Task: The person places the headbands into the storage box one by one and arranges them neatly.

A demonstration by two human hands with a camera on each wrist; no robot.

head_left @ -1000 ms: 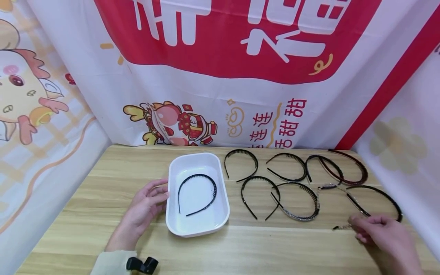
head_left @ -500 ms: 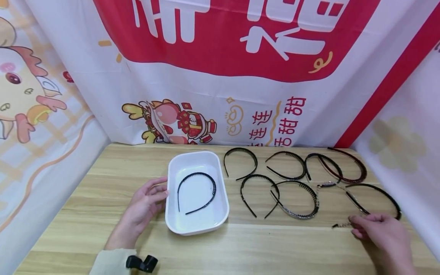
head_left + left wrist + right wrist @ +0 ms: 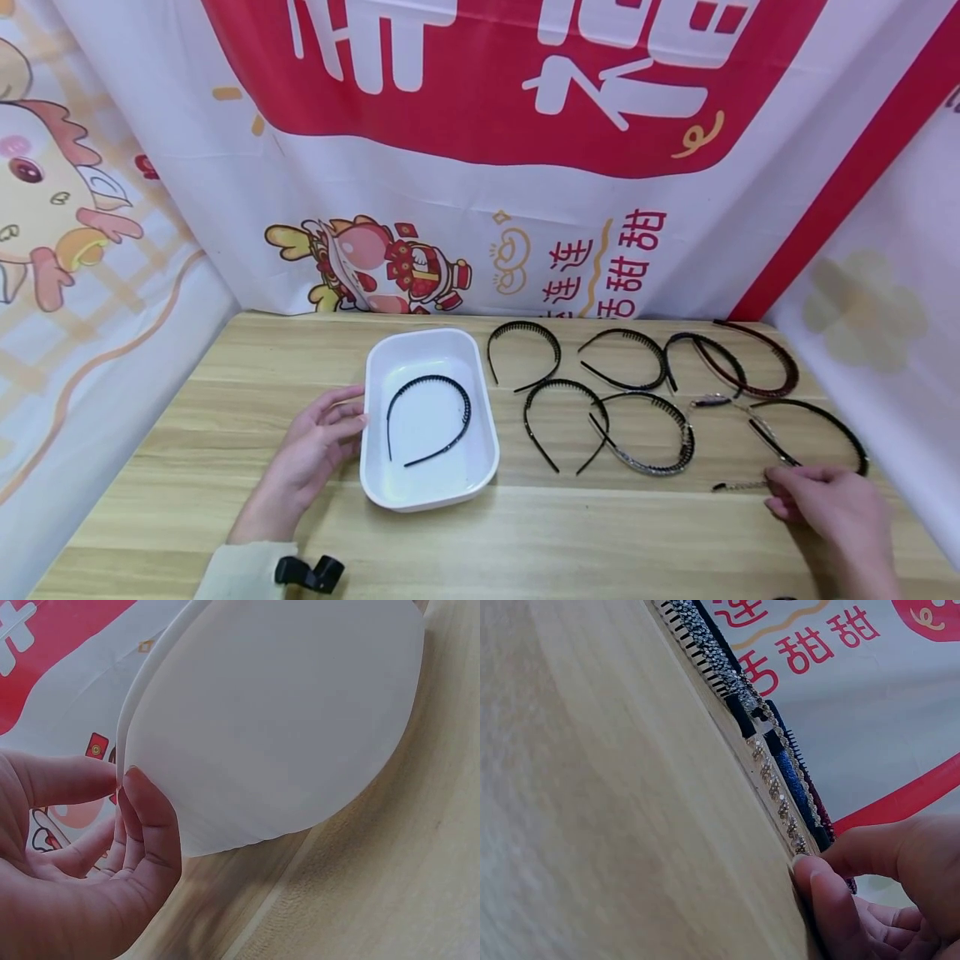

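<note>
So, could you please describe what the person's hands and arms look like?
The left hand is ungloved, with a pale off-white sleeve and a black device at its cuff. The right hand is ungloved too; no sleeve shows on that side.

We see the right hand at four o'clock pinching a beaded band; a glittery headband lies toward twelve, printed cloth at two, table at nine.

One white tray, one black headband inside, at least seven headbands outside, one table, one left hand, one right hand.
</note>
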